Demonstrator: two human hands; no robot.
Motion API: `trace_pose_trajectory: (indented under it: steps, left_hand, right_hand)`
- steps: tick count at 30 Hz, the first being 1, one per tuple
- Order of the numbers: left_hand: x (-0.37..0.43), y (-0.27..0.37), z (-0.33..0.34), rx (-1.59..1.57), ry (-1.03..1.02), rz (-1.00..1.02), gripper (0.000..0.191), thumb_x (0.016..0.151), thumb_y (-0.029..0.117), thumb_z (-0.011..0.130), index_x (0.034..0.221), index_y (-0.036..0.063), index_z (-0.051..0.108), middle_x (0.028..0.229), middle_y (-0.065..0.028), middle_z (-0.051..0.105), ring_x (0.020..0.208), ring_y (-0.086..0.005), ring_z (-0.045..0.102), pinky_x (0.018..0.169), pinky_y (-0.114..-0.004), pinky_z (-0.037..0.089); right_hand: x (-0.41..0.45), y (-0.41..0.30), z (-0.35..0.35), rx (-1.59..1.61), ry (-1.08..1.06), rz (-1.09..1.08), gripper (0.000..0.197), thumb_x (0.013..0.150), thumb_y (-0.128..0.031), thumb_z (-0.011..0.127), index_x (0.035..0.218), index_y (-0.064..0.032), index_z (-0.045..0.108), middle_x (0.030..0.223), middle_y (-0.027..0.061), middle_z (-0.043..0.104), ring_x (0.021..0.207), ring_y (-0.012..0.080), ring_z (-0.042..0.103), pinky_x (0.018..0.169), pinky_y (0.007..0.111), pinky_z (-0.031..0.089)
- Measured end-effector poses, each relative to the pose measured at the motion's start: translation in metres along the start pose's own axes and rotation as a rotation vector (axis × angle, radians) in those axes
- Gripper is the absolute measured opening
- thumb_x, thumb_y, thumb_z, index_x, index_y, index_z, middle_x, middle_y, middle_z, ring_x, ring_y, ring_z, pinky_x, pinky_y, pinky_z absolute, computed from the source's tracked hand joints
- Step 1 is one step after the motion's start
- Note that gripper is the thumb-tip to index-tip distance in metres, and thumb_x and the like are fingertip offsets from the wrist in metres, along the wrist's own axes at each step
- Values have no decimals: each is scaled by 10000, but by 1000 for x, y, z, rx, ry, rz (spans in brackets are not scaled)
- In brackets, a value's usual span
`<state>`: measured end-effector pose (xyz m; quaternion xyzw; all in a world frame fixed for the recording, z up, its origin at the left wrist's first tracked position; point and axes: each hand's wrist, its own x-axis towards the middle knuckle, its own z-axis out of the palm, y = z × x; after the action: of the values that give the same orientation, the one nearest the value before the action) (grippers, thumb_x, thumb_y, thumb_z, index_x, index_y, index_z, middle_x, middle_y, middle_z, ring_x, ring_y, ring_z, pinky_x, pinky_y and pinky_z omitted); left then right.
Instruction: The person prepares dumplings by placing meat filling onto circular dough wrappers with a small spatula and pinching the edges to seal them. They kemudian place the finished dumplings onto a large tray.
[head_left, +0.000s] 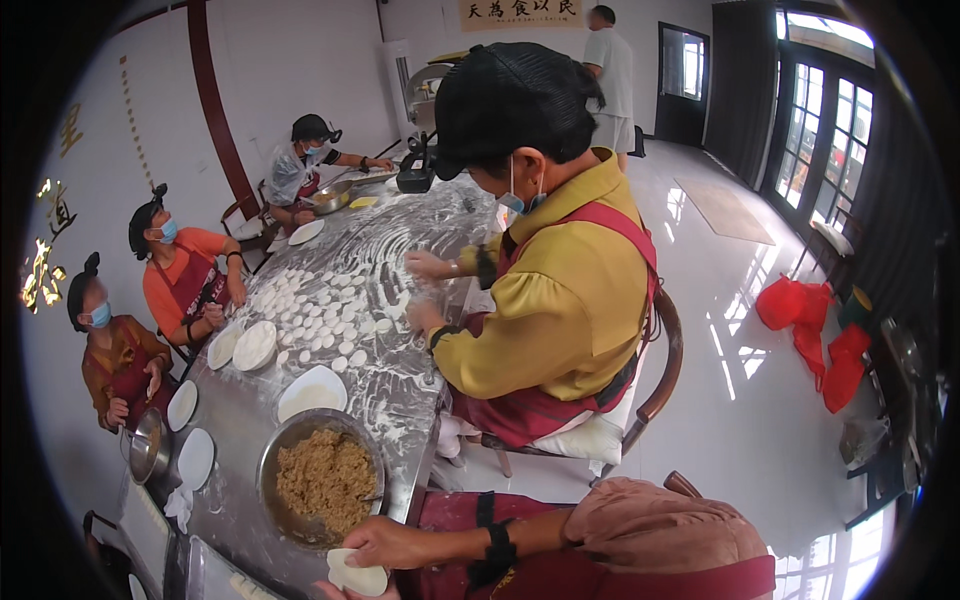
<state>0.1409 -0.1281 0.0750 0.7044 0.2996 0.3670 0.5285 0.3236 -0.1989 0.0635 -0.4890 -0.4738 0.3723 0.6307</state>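
Note:
Low in the view, a thin pale dough wrapper (361, 579) lies between my two hands. My right hand (394, 543), with a black band on its wrist, pinches the wrapper's upper edge between thumb and fingers. From below, my left hand (336, 592) supports it; the frame's bottom edge cuts off most of that hand. Just beyond my right hand stands a large steel bowl (268, 487) of brown minced filling (324, 474). A utensil handle (373, 496) rests at the bowl's near rim.
Many dough discs (319, 311) lie on the floured steel table (397, 375). Plates (312, 394) and a second filling bowl (150, 450) stand on it. Trays (217, 574) are at lower left. A co-worker in yellow (555, 300) sits close beside me; others sit opposite.

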Motion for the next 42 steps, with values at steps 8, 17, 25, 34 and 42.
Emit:
trace_pose_trajectory:
  steps: [8, 17, 25, 34, 42]
  left_hand:
    - [-30, 11, 36, -1, -14, 4, 435, 1118, 94, 675, 1510, -93, 641, 1518, -235, 709, 1375, -348, 693, 1175, -448, 566]
    - [-46, 8, 21, 19, 61, 41, 486, 1152, 118, 664, 1582, -99, 601, 1557, -237, 684, 1396, -355, 674, 1183, -456, 561]
    - [-46, -30, 2, 33, 70, -9, 456, 1156, 72, 655, 1588, -66, 610, 1577, -262, 669, 1428, -361, 681, 1200, -457, 575]
    - [-52, -115, -78, -210, 31, 9, 435, 1144, -4, 646, 1576, -46, 619, 1585, -287, 663, 1462, -374, 695, 1249, -478, 581]
    - [-60, -168, -138, -787, 180, -513, 501, 1140, 89, 728, 1576, -104, 574, 1420, -218, 775, 1247, -357, 823, 1092, -468, 695]
  right_hand:
    - [-33, -21, -19, -532, 116, -254, 155, 1008, -179, 782, 998, -29, 745, 937, 246, 763, 937, 492, 767, 820, 556, 592]
    - [-69, -78, -99, -694, 339, -466, 212, 1075, -170, 759, 1248, -73, 833, 935, 215, 814, 874, 460, 801, 780, 556, 621]
    - [-69, -25, -177, -653, 599, -293, 314, 1056, -79, 816, 1360, 0, 810, 1126, 203, 869, 988, 337, 864, 863, 418, 668]
    - [-33, 58, -142, -988, 505, -243, 526, 938, -32, 890, 1453, -58, 786, 1391, 196, 815, 1312, 411, 755, 1139, 478, 593]
    - [-34, 146, -22, -1032, 320, -151, 767, 888, 15, 922, 1615, -41, 684, 1640, 197, 707, 1626, 444, 563, 1329, 505, 455]
